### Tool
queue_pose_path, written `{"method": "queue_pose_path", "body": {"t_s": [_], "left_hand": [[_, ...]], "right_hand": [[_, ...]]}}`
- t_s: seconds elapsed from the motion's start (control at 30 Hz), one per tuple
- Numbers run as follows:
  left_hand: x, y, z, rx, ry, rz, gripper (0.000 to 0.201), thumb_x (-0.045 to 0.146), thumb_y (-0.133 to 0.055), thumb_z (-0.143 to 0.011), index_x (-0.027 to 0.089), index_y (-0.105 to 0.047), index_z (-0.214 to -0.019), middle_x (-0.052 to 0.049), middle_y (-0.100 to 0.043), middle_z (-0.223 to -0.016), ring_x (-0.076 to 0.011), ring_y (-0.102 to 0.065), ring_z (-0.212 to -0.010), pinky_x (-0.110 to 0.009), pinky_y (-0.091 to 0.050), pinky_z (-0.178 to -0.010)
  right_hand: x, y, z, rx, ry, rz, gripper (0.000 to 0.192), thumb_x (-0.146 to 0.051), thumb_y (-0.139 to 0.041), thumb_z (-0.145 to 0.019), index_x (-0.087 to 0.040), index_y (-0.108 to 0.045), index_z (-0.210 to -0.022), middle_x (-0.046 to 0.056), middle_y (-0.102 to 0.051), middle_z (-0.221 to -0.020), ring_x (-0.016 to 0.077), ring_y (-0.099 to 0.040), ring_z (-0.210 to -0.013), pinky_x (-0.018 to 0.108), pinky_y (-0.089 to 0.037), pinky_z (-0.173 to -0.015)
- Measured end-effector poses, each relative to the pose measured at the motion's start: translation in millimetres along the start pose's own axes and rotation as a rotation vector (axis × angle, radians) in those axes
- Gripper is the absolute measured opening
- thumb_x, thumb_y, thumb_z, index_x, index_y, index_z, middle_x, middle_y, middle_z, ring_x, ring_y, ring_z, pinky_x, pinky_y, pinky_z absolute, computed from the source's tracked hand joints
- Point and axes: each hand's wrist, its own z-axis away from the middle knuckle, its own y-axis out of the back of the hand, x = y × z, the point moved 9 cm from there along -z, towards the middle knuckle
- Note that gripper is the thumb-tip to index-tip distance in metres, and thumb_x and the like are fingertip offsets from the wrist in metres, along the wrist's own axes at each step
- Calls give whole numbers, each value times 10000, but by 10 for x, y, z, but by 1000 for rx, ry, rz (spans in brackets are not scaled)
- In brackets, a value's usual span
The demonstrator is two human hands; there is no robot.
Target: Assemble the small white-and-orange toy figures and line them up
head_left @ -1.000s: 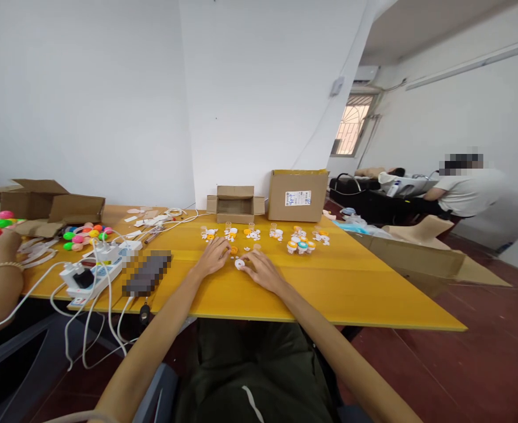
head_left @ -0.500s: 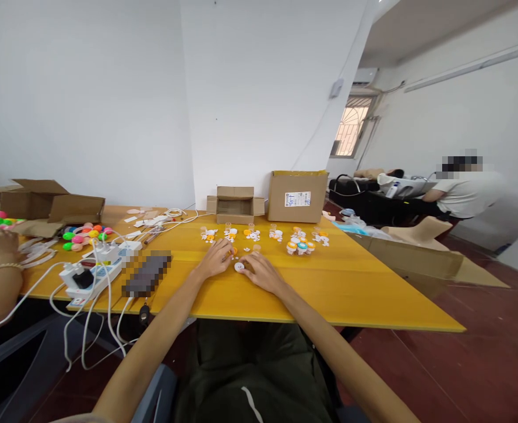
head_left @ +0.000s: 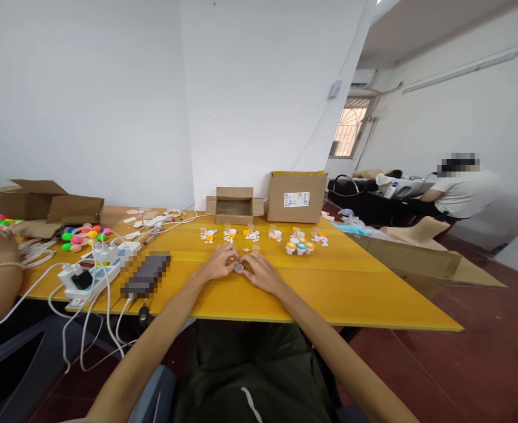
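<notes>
My left forearm (head_left: 153, 343) slanting inward from lower left; my right forearm (head_left: 338, 346) mirroring it from lower right, both bare. Left wrist (head_left: 202, 275) bending slightly, back of left hand (head_left: 219, 262) facing up, fingers curling forward and inward. Right wrist (head_left: 281, 288) lying roughly in line with forearm; right hand (head_left: 261, 273) arching, its thumb and fingers pinching. Hands facing each other, fingertips sitting just beside one another near midline. Left grip hiding from me; cannot judge closure.

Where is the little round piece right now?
In the head view, the little round piece is just below the middle, between the left hand and right hand, with the small open box farther back.
</notes>
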Motion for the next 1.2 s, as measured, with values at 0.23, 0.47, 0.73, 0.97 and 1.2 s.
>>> {"method": "queue_pose_path", "body": {"t_s": [0.23, 0.47, 0.73, 0.97, 1.2], "left_hand": [[-60, -100, -3, -27, 4, 62, 77, 271, -625, -878, 220, -665, -835, -31, -613, -975, -204, -568, -985, -367, -429, -975], [-89, -122, -14, -29, 5, 69, 86, 241, -607, -885, 218, -675, -837, -41, -617, -984, -201, -567, -994, -378, -435, -990], [-88, -133, -26, -37, -13, 66, 116, 222, -592, -894, 215, -669, -807, -34, -609, -969, -193, -567, -998, -364, -442, -972], [-89, -119, -28, -44, -13, 83, 122, 207, -589, -894, 213, -672, -804, -30, -605, -957, -190, -560, -992, -363, -432, -976], [-84, -117, -42, -52, -6, 91, 151, 243, -587, -903, 212, -693, -799, -41, -615, -951, -195, -572, -969, -364, -447, -953]], "right_hand": [[17, 0, -6, 16, -8, 7, 99, -270, -660, -894, -242, -566, -910, 31, -640, -921, 205, -600, -902, 328, -476, -818], [24, -12, -3, 3, -17, 40, 98, -313, -635, -914, -241, -571, -931, 42, -636, -944, 212, -593, -929, 340, -474, -840], [41, -43, -3, 1, -27, 73, 138, -373, -611, -930, -242, -595, -972, 57, -637, -968, 224, -595, -945, 366, -475, -867], [15, -17, 1, -10, -33, 70, 170, -394, -613, -927, -237, -603, -992, 66, -642, -985, 227, -595, -961, 367, -474, -875], [12, 41, 12, 54, -45, 107, 85, -236, -514, -945, -243, -599, -945, 62, -655, -939, 224, -601, -910, 355, -474, -845]]}}
